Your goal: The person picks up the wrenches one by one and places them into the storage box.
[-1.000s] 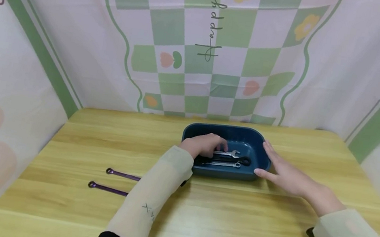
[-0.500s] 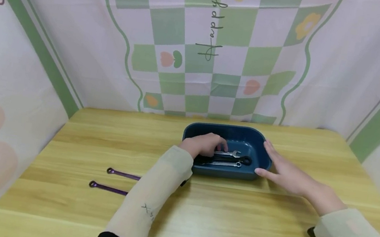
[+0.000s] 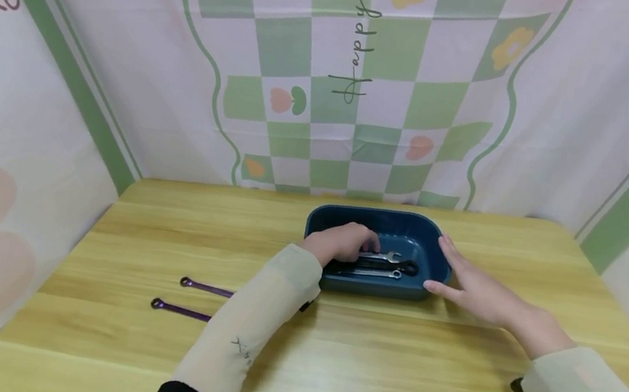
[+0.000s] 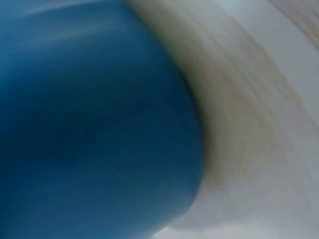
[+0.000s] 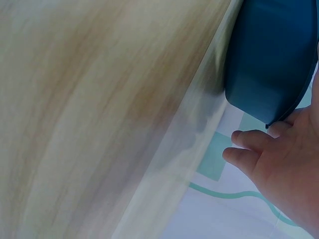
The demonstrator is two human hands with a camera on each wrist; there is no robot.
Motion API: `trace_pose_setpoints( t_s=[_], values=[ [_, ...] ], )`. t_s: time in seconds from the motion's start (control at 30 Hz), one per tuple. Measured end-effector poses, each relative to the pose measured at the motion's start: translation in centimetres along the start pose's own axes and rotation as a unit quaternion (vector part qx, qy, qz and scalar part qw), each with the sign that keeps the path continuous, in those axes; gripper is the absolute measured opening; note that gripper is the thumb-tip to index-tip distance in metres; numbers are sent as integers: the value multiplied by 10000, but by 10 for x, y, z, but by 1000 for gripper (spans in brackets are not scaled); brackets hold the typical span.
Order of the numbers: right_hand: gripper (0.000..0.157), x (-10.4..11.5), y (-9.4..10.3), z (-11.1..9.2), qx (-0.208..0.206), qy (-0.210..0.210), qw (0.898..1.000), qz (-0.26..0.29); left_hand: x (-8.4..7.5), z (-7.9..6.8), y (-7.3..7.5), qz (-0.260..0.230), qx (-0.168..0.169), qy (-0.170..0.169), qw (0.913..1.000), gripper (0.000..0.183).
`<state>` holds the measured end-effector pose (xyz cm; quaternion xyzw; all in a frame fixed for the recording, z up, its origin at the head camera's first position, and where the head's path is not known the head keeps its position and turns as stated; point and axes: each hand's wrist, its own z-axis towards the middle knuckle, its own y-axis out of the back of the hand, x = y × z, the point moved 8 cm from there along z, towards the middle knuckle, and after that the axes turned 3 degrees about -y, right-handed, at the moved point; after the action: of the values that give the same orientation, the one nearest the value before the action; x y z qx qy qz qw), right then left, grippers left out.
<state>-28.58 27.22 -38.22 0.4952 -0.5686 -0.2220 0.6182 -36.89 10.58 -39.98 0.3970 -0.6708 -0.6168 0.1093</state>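
Inside a dark blue plastic bin [image 3: 374, 288], my left hand [image 3: 347, 241] reaches down with bent fingers and grips a silver combination wrench [image 3: 389, 256]. Its fingertips are partly hidden, and the wrench's open end sticks out to their right. In front of that wrench lie a black wrench [image 3: 408, 267] and a thinner silver wrench [image 3: 393, 274], their left ends covered by the hand. My right hand [image 3: 477, 291] rests spread against the bin's right end, fingers extended and thumb at the front corner. The right wrist view shows the right hand [image 5: 291, 162] beside the bin's wall [image 5: 271, 55].
Two purple wrenches [image 3: 207, 288] lie on the wooden table [image 3: 384, 382] to the left, partly covered by the left sleeve [image 3: 253, 322]. A patterned cloth [image 3: 378, 97] hangs behind the table. In the left wrist view, the bin's blurred blue wall [image 4: 99, 124] fills much of the frame.
The head view has shifted slightly, moving the whole scene a little to the right. Both hands and the wrenches keep their places at the bin.
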Motion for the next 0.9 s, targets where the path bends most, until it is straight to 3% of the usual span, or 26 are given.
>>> trace_pose_setpoints(
  t_s=[0.73, 0.9],
  values=[
    [90, 1, -2, 4, 29, -1, 10000, -47, -10, -29, 31, 8, -927, -128, 9956, 34],
    [89, -1, -4, 4, 15, -47, 10000, 9, -9, -39, 38, -200, -1227, -286, 9918, 33]
  ],
)
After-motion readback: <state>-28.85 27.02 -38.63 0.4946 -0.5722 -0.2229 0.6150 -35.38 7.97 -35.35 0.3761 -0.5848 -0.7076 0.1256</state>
